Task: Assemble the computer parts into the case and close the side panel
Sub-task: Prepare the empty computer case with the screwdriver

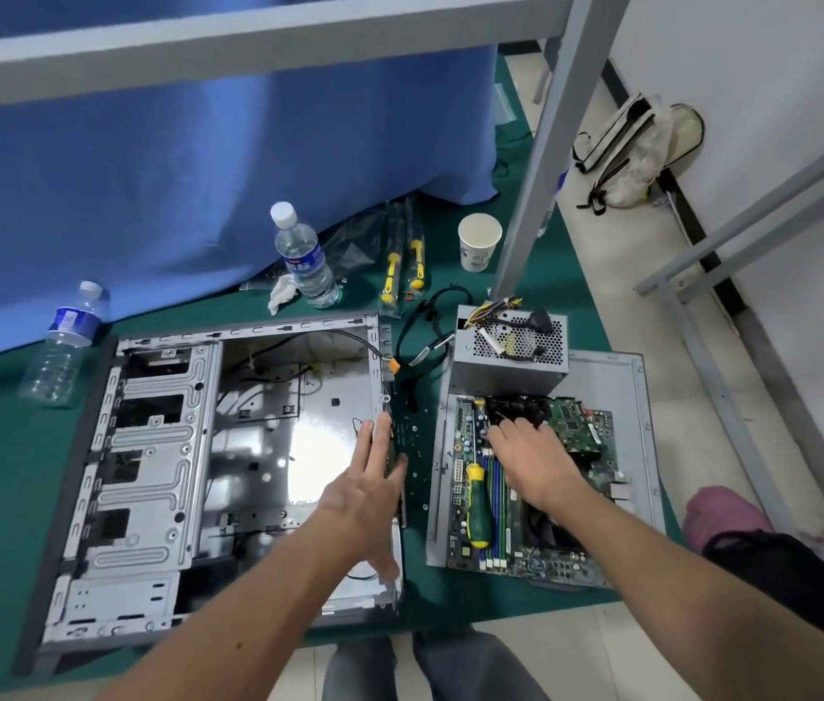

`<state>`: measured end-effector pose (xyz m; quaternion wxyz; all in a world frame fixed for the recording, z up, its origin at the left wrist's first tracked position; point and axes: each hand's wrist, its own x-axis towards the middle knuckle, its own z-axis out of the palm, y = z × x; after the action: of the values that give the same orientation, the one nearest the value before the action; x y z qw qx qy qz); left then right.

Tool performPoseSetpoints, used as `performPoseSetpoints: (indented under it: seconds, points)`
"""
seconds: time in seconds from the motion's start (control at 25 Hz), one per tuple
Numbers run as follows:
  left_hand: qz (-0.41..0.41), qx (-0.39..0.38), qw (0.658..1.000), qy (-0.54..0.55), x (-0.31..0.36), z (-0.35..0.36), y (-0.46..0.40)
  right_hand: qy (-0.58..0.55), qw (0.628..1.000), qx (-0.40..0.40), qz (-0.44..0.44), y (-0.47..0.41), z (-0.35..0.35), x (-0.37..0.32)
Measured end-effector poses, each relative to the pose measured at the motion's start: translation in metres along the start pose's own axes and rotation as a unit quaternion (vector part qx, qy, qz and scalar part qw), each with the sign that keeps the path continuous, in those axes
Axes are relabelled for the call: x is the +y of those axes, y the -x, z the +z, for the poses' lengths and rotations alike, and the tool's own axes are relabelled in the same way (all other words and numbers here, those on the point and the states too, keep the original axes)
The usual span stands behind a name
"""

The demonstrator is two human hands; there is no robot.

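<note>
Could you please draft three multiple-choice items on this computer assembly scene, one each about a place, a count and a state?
1. Where does the green-and-yellow-handled screwdriver lie?
A. inside the open grey metal computer case
B. on the green motherboard
C. beside the white paper cup

2. How many clear plastic water bottles stand or lie on the green mat?
A. one
B. two
C. four

3. What is the state of the left hand?
A. flat, fingers straight, on the case's right edge
B. fist round a bottle
C. pinching a screw

Answers:
1 B: the screwdriver rests across the green motherboard, left of the right hand.
2 B: one bottle stands, another lies.
3 A: its straight fingers lie along the edge of the open grey metal computer case.
</note>
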<state>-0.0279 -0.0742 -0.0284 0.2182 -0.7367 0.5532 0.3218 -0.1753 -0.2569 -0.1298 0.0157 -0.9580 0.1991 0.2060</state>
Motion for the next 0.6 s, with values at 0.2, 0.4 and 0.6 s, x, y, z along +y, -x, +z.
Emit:
performPoseSetpoints:
  seconds: [0.2, 0.4, 0.6]
  points:
    - [-0.01, -0.015, 1.0, -0.008, 0.0, -0.001, 0.0, 0.016, 0.999, 0.027, -0.033, 0.011, -0.018, 0.013]
    - [-0.02, -0.014, 1.0, 0.008, 0.001, -0.003, 0.0, -0.035, 0.994, 0.082, -0.058, 0.026, -0.058, 0.008]
    - [-0.009, 0.027, 0.995, 0.093, -0.005, -0.001, 0.005, -0.163, 0.972, 0.157, -0.069, 0.048, -0.103, -0.021]
